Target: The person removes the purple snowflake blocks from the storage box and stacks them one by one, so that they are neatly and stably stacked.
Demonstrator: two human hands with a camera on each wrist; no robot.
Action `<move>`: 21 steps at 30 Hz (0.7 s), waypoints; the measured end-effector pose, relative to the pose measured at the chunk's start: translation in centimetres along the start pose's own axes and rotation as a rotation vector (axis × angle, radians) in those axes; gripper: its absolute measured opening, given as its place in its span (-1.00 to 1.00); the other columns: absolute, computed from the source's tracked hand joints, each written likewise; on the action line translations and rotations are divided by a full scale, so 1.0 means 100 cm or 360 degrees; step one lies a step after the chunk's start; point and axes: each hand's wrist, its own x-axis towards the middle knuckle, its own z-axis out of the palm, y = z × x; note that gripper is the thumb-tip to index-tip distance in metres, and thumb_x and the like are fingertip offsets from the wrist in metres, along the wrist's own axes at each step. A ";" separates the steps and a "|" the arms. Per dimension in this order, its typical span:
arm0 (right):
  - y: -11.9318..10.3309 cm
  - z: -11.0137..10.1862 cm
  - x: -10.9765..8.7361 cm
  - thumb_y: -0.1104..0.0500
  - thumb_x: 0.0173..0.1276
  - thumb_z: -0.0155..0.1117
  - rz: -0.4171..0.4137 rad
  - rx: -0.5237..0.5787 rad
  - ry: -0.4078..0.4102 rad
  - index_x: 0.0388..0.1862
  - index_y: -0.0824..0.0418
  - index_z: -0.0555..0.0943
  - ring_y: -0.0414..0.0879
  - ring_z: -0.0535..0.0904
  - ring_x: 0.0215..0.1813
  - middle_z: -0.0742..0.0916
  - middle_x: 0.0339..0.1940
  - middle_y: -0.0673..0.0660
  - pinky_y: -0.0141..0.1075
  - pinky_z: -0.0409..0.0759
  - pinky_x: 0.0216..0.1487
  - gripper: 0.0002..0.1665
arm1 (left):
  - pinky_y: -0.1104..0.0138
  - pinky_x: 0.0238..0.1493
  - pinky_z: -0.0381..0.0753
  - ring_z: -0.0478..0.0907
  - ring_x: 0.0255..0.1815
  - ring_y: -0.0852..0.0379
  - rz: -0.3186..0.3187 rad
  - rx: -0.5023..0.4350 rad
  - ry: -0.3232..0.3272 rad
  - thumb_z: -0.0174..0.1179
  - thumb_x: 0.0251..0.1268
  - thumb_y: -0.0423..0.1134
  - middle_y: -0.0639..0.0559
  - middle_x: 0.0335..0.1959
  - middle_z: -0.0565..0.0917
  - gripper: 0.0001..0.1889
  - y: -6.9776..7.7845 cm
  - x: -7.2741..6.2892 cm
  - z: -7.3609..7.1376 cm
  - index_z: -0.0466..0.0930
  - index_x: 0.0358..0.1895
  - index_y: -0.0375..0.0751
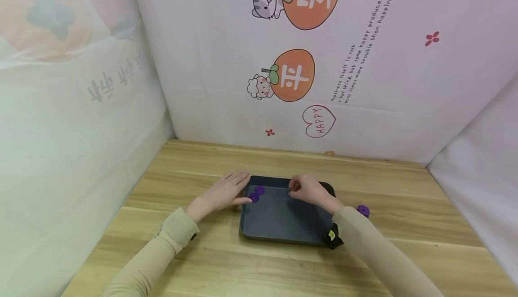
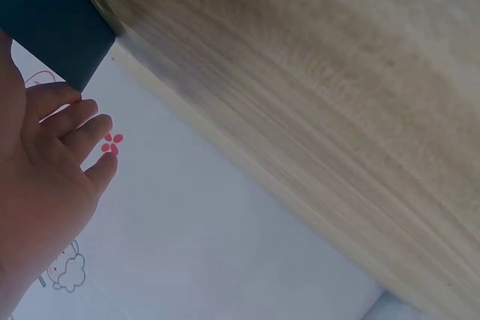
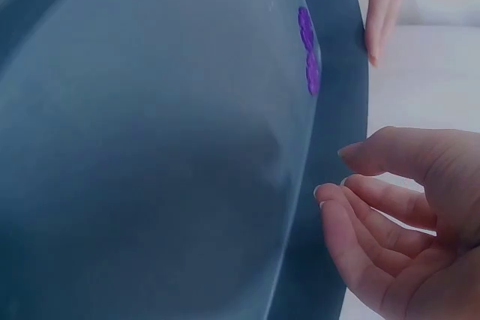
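A dark blue-grey rectangular tray (image 1: 283, 220) lies on the wooden table. My left hand (image 1: 226, 191) is at its back left corner, fingers stretched along the rim and thumb reaching over the side; the left wrist view shows the fingers (image 2: 94, 129) by the tray corner. Two small purple scallop-edged discs (image 1: 254, 197) sit side by side inside the tray, near that thumb. Over the back part of the tray hovers my right hand (image 1: 309, 191), fingers loosely bent. In the right wrist view, a gap separates its thumb from its fingers (image 3: 345, 241), with nothing visible between them.
Another purple disc (image 1: 363, 210) lies on the table to the right of the tray, beside my right sleeve. A dark, dotted patch (image 1: 328, 189) shows at the tray's back right corner. White printed cloth (image 1: 226, 108) hangs behind and on both sides of the table.
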 end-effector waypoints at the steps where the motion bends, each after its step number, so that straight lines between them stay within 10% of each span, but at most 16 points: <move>1: -0.002 0.002 0.002 0.29 0.25 0.39 0.0008 0.0010 -0.0002 -0.21 0.34 0.68 -0.10 0.67 -0.30 0.77 -0.33 0.16 -0.23 0.69 -0.25 -0.84 | -0.02 0.61 0.13 0.17 0.59 -0.11 0.0000 -0.0002 -0.0001 -0.06 0.45 0.29 -0.21 0.56 0.22 -0.16 0.000 0.000 -0.001 0.16 0.53 -0.31; 21: -0.026 0.035 0.032 0.29 0.26 0.40 0.0013 0.0186 -0.0064 -0.16 0.39 0.68 -0.13 0.68 -0.33 0.78 -0.30 0.19 -0.26 0.71 -0.26 -0.78 | -0.01 0.61 0.15 0.18 0.59 -0.10 -0.0006 -0.0023 0.0024 -0.06 0.46 0.28 -0.19 0.56 0.23 -0.17 -0.003 0.000 0.002 0.20 0.51 -0.32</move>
